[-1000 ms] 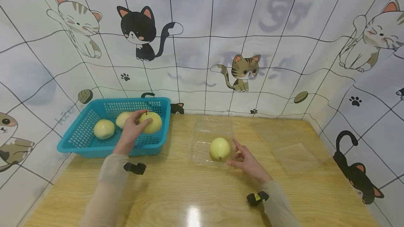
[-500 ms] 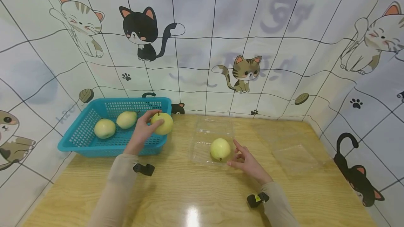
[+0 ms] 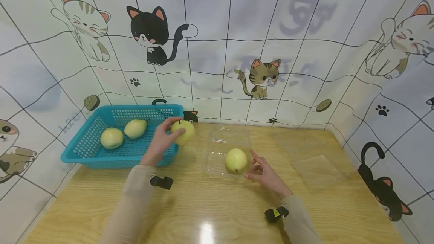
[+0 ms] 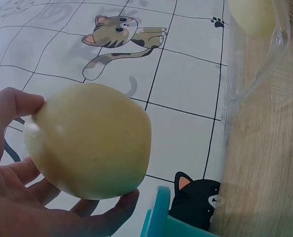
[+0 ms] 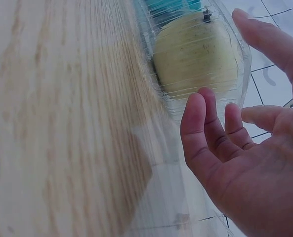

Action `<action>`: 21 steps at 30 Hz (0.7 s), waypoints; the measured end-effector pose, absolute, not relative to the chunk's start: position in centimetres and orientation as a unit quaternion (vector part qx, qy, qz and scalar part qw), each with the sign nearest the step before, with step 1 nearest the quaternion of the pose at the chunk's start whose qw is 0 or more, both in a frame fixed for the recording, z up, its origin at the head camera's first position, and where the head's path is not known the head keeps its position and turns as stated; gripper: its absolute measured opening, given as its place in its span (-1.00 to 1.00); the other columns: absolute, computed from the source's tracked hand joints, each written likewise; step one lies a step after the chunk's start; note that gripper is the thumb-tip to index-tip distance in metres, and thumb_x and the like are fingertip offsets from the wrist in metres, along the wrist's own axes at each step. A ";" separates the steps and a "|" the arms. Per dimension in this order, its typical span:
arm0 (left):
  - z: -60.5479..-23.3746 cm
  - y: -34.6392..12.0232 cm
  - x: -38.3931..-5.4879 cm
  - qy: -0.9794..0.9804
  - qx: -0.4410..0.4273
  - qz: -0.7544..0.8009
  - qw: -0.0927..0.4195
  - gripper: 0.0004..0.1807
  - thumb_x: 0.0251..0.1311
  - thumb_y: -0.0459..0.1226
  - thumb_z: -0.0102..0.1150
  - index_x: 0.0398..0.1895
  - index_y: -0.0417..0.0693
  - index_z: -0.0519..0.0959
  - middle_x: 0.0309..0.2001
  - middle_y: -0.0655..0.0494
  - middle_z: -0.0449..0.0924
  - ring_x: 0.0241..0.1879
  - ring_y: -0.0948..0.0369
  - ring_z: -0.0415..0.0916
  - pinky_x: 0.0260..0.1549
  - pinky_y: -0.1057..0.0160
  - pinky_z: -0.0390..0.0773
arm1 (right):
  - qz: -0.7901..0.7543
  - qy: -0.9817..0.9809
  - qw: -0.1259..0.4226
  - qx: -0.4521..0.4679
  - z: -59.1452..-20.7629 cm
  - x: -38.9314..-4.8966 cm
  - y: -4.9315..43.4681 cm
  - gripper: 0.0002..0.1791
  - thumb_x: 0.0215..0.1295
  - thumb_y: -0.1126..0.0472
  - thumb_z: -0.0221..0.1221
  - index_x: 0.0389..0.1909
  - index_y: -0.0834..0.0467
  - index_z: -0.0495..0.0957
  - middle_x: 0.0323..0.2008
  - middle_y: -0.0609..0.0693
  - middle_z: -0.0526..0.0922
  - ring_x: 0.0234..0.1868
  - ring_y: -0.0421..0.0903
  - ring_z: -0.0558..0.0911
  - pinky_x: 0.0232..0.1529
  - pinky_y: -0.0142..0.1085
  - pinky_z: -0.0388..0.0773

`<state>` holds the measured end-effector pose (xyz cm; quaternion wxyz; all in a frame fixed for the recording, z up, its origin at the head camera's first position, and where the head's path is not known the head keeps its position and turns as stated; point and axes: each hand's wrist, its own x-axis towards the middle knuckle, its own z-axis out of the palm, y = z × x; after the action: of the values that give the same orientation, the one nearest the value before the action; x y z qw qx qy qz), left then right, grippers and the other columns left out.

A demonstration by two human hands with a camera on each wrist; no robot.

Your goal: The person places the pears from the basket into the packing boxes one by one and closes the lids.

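My left hand (image 3: 162, 140) grips a round, pale yellow pear (image 3: 183, 132) with its stem upward, held just past the right rim of the teal basket (image 3: 118, 160). In the left wrist view the thumb and curled fingers are around that pear (image 4: 94, 143). A second pear (image 3: 236, 160) sits in the front right part of a clear plastic box (image 3: 214, 157) on the table. Beside the box's right side, my right hand (image 3: 266, 174) is loosely bent with nothing in it. The right wrist view shows its fingers next to the clear wall, with the pear (image 5: 195, 57) behind it.
Two more pears, one in front (image 3: 112, 138) and one behind (image 3: 135, 128), lie in the left part of the basket. Another clear plastic piece (image 3: 318, 168) lies on the wooden table (image 3: 190, 206) at the right. A cat-printed wall covering (image 3: 210, 55) rises behind.
My left hand has carried its pear rightward from over the basket to beyond its right rim. The right hand and the boxed pear have stayed in place.
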<state>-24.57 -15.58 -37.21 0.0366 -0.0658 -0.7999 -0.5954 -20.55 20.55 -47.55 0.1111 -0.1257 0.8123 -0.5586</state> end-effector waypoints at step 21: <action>-38.1 -12.3 -24.0 -0.820 -0.114 -0.560 0.033 -0.52 0.25 -0.27 0.23 0.25 -0.04 0.45 0.30 -0.04 0.33 0.28 -0.08 0.21 -0.02 -0.07 0.44 | -0.566 0.807 0.108 -0.130 -47.3 -20.2 20.7 0.06 0.17 0.23 0.36 0.53 0.17 -0.13 0.01 0.20 0.21 0.01 0.11 0.45 -0.18 -0.29 0.51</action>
<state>-23.99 -12.34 -38.09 0.0333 -0.1144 -0.8198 -0.5602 -20.25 20.66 -47.29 0.1077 -0.1299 0.8071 -0.5657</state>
